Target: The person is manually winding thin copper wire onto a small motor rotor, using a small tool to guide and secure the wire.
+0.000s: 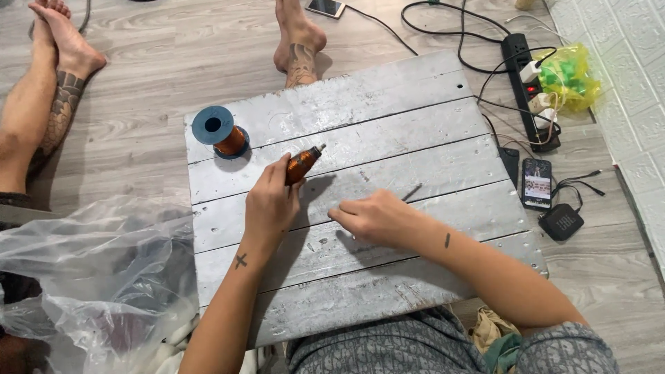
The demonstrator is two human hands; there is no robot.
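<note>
Lit phone screen [536, 182] (floor, right)

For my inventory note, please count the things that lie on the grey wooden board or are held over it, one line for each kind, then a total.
Blue spool of copper wire: 1
Copper-wound coil in the left hand: 1
Thin grey rod by the right hand: 1
Total: 3
</note>
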